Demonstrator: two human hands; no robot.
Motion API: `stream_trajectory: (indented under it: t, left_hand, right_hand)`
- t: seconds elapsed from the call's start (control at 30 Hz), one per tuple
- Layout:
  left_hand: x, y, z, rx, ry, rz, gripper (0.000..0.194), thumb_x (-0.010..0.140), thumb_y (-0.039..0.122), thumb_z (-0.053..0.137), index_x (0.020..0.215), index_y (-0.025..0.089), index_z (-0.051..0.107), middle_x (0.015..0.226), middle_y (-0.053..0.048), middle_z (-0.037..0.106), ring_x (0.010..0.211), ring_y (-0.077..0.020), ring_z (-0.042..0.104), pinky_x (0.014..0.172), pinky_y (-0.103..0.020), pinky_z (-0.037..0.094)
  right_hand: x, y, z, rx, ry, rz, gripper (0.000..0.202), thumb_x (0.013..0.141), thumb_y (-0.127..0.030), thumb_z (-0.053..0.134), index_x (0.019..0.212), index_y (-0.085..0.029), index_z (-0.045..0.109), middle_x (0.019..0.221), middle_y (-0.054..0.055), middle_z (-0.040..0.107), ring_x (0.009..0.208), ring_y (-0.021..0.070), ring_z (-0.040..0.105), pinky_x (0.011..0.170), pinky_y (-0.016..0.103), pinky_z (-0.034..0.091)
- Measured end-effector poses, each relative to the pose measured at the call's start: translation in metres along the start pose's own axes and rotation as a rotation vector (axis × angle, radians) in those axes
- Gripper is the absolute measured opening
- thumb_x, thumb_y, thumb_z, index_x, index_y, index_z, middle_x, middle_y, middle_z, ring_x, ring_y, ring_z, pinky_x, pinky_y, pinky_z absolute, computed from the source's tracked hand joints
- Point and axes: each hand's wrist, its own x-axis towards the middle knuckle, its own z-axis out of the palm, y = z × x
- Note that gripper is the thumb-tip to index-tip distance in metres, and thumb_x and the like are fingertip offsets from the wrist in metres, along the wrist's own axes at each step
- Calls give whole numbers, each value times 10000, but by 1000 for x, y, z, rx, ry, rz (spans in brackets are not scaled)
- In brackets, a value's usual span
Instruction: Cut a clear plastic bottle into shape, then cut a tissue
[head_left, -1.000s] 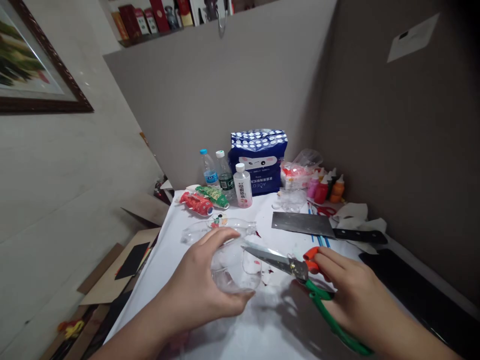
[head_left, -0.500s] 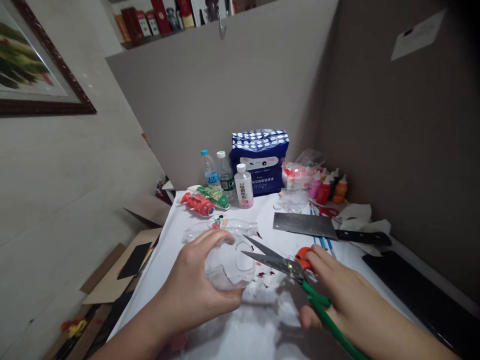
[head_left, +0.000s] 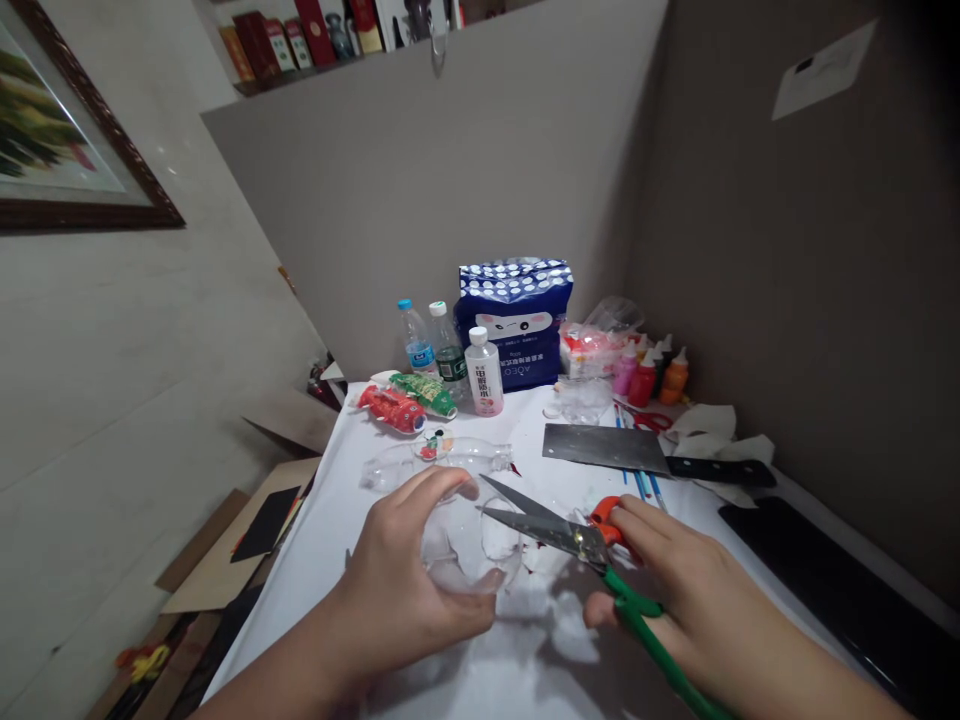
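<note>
My left hand [head_left: 409,570] is wrapped round a clear cut piece of plastic bottle [head_left: 469,545], its thumb and fingers on opposite sides. A round outline shows on the plastic's right side. My right hand [head_left: 667,570] grips a pair of scissors [head_left: 589,545] with an orange and a green handle. The blades are parted a little, their tips pointing left at the upper part of the clear piece; whether they touch it I cannot tell. Behind the left hand lies a clear plastic bottle [head_left: 480,457] on its side.
A cleaver [head_left: 607,447] lies right of centre over several blue brushes [head_left: 641,485]. Red and green painted bottle fish [head_left: 394,408] lie at the back left. Upright bottles [head_left: 484,375], a blue bag [head_left: 525,350] and paint bottles [head_left: 643,380] stand behind on the white table [head_left: 300,560].
My left hand has turned the clear plastic piece slightly, so its round outline now faces more toward the scissors. The scissors have barely moved. The view has shifted a little.
</note>
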Motion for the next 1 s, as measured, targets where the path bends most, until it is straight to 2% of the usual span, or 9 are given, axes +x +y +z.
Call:
stream_trajectory:
  t: [0.27, 0.63, 0.83, 0.9, 1.0]
  left_hand:
    - [-2, -1, 6, -12, -21, -8, 617, 571, 221, 724, 1127, 266, 460, 1166, -22, 595, 1056, -221, 575, 924, -329, 453]
    - [-2, 0, 2, -58, -78, -29, 639, 542, 185, 708, 1133, 266, 478, 1144, -6, 600, 1046, -215, 574, 931, -328, 449]
    - [-2, 6, -8, -68, -177, 1, 578, 528, 155, 656, 1082, 258, 526, 1054, -20, 633, 976, -257, 604, 829, -350, 509]
    - [-2, 9, -9, -56, -179, -1, 569, 540, 152, 650, 1084, 259, 522, 1076, -28, 620, 1012, -264, 589, 854, -362, 505]
    - [-2, 10, -6, -48, -96, -29, 617, 561, 207, 703, 1135, 255, 480, 1200, -48, 552, 1135, -263, 521, 980, -388, 442]
  right_hand:
    - [-1, 8, 5, -159, 221, -155, 377, 803, -554, 593, 912, -196, 551, 822, 75, 609, 690, 231, 612, 568, 330, 485]
    - [-2, 11, 1, -204, 239, -238, 196, 819, -372, 595, 799, -183, 543, 761, 77, 575, 598, 193, 560, 518, 297, 455]
    - [-2, 14, -1, -245, 278, -317, 157, 827, -311, 548, 748, -176, 552, 657, 59, 520, 549, 193, 513, 469, 294, 426]
    - [-2, 14, -2, -257, 300, -331, 149, 825, -304, 545, 745, -179, 543, 654, 55, 523, 539, 186, 508, 460, 287, 420]
    - [-1, 13, -1, -267, 323, -322, 134, 807, -290, 555, 727, -195, 506, 656, 45, 534, 529, 172, 504, 456, 271, 414]
